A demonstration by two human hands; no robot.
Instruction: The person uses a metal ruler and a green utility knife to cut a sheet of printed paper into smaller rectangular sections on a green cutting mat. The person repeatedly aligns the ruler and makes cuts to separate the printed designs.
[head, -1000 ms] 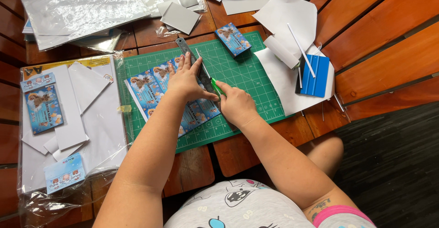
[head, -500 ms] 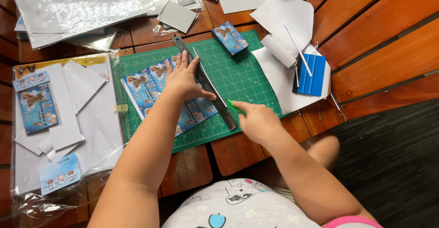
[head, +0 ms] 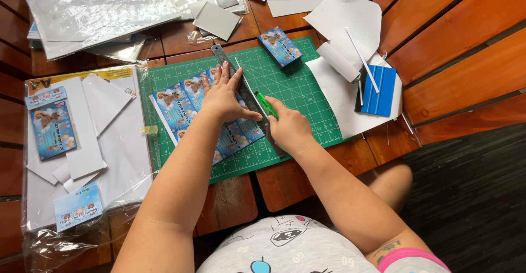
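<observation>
**Ana:** Printed sheet [head: 189,106] of blue cards lies flat on the green cutting mat [head: 307,95], near its middle. The left hand [head: 224,95] is spread open on top, fingers splayed, pinning a metal ruler [head: 241,89] that runs diagonally across the sheet.

**Ben:** And the other hand?

**Ana:** The right hand [head: 290,128] is closed around a green-handled craft knife [head: 267,105], its tip right against the ruler's right edge, about halfway along.

**Ben:** What might go wrong?

**Ana:** My guess is that the left fingertips sit close to the cutting edge; if the blade climbs onto the ruler, it could reach them. The ruler is held mostly at its upper half, so the lower end might pivot and the cut wander into the printed cards.

**Ben:** What else is around?

**Ana:** One finished blue rectangular card [head: 280,46] rests at the mat's top edge, tilted. On the left, a clear plastic bag [head: 71,240] holds white paper offcuts, with a larger blue card [head: 52,129] on top and a small pale-blue label [head: 78,206] below. On the right, a blue squeegee [head: 378,89] lies on white backing paper [head: 350,18]. Silvery sheets [head: 98,4] are stacked at the upper left of the slatted wooden table [head: 466,70].
</observation>
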